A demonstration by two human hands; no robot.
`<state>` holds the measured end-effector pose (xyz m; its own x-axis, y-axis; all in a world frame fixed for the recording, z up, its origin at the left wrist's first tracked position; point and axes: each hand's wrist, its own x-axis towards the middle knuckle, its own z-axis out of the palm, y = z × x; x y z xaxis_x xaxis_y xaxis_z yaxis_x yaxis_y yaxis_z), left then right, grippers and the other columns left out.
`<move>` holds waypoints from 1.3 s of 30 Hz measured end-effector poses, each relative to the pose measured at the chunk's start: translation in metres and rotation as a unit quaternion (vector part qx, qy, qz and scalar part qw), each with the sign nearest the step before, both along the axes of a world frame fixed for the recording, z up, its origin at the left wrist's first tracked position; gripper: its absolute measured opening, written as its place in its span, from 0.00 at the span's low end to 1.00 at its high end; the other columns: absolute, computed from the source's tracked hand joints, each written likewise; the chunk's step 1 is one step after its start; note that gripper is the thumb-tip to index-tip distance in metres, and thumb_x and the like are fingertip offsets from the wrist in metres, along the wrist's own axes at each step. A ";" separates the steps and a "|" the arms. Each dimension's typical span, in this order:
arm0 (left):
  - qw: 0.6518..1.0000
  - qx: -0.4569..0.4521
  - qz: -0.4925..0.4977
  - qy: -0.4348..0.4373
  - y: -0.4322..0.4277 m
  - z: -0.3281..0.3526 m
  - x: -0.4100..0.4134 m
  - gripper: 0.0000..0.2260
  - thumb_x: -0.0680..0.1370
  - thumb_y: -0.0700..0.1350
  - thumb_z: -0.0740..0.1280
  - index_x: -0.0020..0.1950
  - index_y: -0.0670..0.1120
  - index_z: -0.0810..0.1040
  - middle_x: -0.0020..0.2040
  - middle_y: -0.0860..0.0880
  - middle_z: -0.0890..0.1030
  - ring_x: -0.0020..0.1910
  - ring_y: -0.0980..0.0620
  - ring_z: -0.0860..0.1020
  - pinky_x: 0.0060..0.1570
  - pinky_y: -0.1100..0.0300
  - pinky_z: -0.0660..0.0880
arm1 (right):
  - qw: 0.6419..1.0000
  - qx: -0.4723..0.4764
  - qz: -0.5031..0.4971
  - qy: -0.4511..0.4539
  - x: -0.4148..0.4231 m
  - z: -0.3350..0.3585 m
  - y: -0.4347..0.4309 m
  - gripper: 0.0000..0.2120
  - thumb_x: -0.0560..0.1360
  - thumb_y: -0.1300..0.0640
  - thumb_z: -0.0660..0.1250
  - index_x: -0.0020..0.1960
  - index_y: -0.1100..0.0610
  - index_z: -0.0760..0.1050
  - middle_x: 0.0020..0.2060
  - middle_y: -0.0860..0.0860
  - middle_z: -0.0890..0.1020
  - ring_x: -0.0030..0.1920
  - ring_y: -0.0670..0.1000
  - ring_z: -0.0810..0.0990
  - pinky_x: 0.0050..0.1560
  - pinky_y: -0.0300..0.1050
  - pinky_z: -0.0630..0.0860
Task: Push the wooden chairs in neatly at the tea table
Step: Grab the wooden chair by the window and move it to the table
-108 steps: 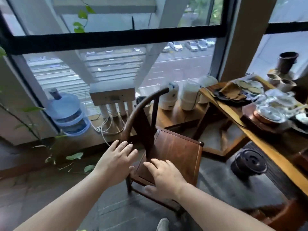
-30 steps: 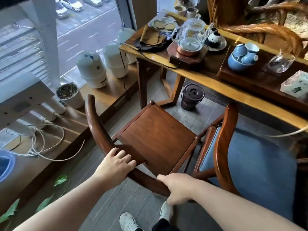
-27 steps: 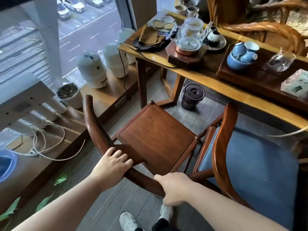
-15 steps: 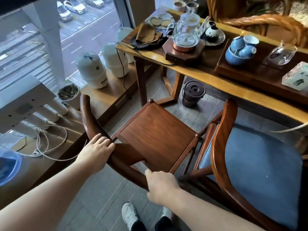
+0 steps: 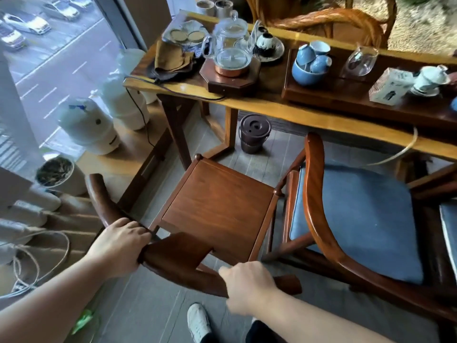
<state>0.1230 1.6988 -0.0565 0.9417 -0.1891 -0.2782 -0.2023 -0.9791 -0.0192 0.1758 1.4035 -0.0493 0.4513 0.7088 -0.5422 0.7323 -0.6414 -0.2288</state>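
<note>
A dark wooden chair [image 5: 217, 206] with a bare seat and a curved back rail stands in front of me, its front corner near the tea table's leg. My left hand [image 5: 118, 246] grips the left part of the rail. My right hand [image 5: 249, 285] grips the right part of the rail. The tea table [image 5: 284, 112] runs across the upper right, its top crowded with tea ware. A second wooden chair [image 5: 314, 194] with a blue cushion stands to the right, its seat partly under the table edge.
A dark lidded bucket [image 5: 254, 133] sits on the floor under the table, ahead of the bare chair. White tanks [image 5: 89, 127] and a potted plant [image 5: 55, 173] line the low window ledge at left. Cables [image 5: 37, 263] loop at far left. My shoe [image 5: 197, 320] shows below.
The chair has swung from facing the window to facing the table and has moved closer to it. Both hands shifted from the seat and rail to gripping the curved back rail.
</note>
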 end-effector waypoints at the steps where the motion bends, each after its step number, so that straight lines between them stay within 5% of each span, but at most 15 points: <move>1: 1.000 -0.010 -0.003 -0.007 -0.001 -0.001 0.000 0.13 0.52 0.49 0.71 0.35 0.55 0.77 0.33 0.56 0.80 0.37 0.51 0.79 0.41 0.55 0.76 | 1.000 -0.003 -0.003 -0.003 0.001 0.000 -0.001 0.12 0.70 0.54 0.67 0.53 0.53 0.70 0.48 0.57 0.82 0.48 0.62 0.81 0.44 0.52 0.74; 9: 1.000 0.014 0.012 -0.006 -0.018 -0.019 0.024 0.09 0.56 0.50 0.70 0.35 0.54 0.78 0.30 0.57 0.77 0.35 0.51 0.78 0.39 0.55 0.72 | 0.997 -0.020 -0.010 -0.072 0.040 -0.001 -0.020 0.14 0.69 0.52 0.66 0.54 0.50 0.73 0.46 0.54 0.83 0.47 0.61 0.82 0.45 0.51 0.74; 15: 0.997 0.042 0.058 0.017 -0.013 -0.015 0.063 0.10 0.68 0.52 0.63 0.48 0.58 0.75 0.44 0.59 0.79 0.51 0.54 0.75 0.53 0.58 0.66 | 0.995 0.000 -0.033 -0.097 0.084 -0.005 -0.010 0.16 0.68 0.55 0.66 0.56 0.49 0.75 0.46 0.53 0.83 0.48 0.60 0.81 0.46 0.51 0.75; 23: 0.995 0.076 0.044 0.049 0.009 -0.002 0.102 0.11 0.73 0.52 0.63 0.54 0.59 0.73 0.51 0.60 0.77 0.57 0.55 0.71 0.59 0.58 0.63 | 0.994 0.013 -0.073 -0.085 0.094 -0.010 0.014 0.14 0.69 0.58 0.66 0.53 0.50 0.75 0.43 0.53 0.83 0.45 0.59 0.81 0.45 0.50 0.75; 39: 0.996 0.066 0.039 0.050 -0.010 -0.008 0.109 0.11 0.68 0.50 0.62 0.49 0.56 0.75 0.47 0.57 0.78 0.53 0.53 0.74 0.55 0.56 0.64 | 0.997 -0.004 -0.064 -0.042 0.109 -0.007 -0.009 0.09 0.70 0.51 0.68 0.49 0.48 0.73 0.41 0.52 0.82 0.43 0.58 0.81 0.43 0.50 0.76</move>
